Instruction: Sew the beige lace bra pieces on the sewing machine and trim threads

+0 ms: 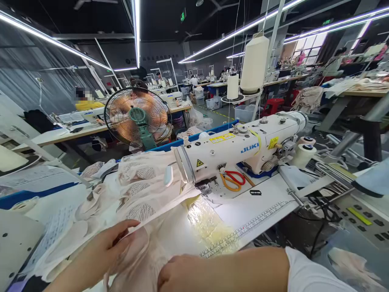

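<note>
A pale beige fabric piece [158, 239] stretches from the sewing machine's needle area down toward me. My left hand [117, 245] pinches its edge between thumb and fingers. Low in the view, my right hand [179, 273] rests at the same cloth with its fingers curled; what they hold is partly hidden. The white JUKI sewing machine [219, 150] stands in front of my hands, and the fabric's far end lies by its needle end. More beige pieces with lace patches [141, 190] are heaped left of the machine.
Red- and orange-handled scissors [234, 180] and a black razor blade [255, 192] lie on the machine bed. A ruler strip [249, 221] runs along the table's front. Thread cones [254, 63] stand behind the machine. A large fan [138, 115] is beyond the table; a person in yellow sits farther left.
</note>
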Available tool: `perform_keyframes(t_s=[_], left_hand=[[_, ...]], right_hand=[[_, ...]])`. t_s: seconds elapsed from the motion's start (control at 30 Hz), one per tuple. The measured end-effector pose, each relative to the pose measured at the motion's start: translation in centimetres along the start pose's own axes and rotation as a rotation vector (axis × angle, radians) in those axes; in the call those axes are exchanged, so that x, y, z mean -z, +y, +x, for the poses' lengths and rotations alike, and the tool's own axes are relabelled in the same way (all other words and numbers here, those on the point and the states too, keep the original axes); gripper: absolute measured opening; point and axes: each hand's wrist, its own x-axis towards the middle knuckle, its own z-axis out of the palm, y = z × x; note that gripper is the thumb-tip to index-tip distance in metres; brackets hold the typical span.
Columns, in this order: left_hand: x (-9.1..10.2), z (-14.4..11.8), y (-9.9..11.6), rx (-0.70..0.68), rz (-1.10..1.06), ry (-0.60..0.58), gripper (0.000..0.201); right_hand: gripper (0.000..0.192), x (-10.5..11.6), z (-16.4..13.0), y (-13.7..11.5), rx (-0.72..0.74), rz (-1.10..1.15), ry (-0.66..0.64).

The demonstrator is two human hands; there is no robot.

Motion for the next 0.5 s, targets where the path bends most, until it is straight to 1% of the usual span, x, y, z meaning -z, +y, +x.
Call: perform_keyframes(t_s=[0.03,0.07,0.1,0.13,0.17,0.2,0.23,0.27,0.33,0.4,0.43,0.5], left_hand=[[0.3,-0.1,0.4,0.013,-0.121,-0.043,0.048],[0.3,-0.1,0.9,0.039,-0.252,-0.093,0.048],[0.3,0.0,1.4,0.072,-0.385,-0.156,0.048],[0.1,0.1,1.9,0.105,-0.504,-0.226,0.048],[-0.2,0.3,2.4,0.131,-0.585,-0.293,0.048],[-0.5,0.6,2.7,0.143,-0.603,-0.345,0.047],[-0.7,1.0,2.9,0.134,-0.548,-0.363,0.044],[-0.8,1.5,3.1,0.103,-0.422,-0.346,0.038],[-0.4,2.7,3.1,0.019,-0.015,-0.249,0.03],[0.5,3.8,3.2,-0.022,0.363,-0.142,0.032],[1.0,4.2,3.4,-0.014,0.487,-0.098,0.032],[1.7,4.8,4.3,0.029,0.605,-0.013,0.03]], right_hand=[[0.008,2.1,-1.7,0.2,0.075,0.068,0.055],[0.007,4.2,-3.3,0.4,0.075,0.105,0.062],[0.01,6.2,-4.8,0.7,0.041,0.116,0.024],[0.009,7.9,-6.1,1.0,-0.028,0.109,0.012],[0.011,9.1,-7.2,1.4,-0.073,0.089,0.002],[0.013,9.7,-8.0,1.9,-0.132,0.017,0.006],[0.015,9.8,-8.5,2.5,-0.188,-0.056,0.011],[0.016,9.4,-8.6,3.2,-0.241,-0.123,0.019],[0.019,7.6,-8.2,4.7,-0.353,-0.234,0.038],[0.022,5.7,-7.0,6.0,-0.469,-0.311,0.068],[0.022,4.9,-6.3,6.5,-0.523,-0.345,0.09],[0.018,4.0,-5.2,7.2,-0.618,-0.399,0.136]])
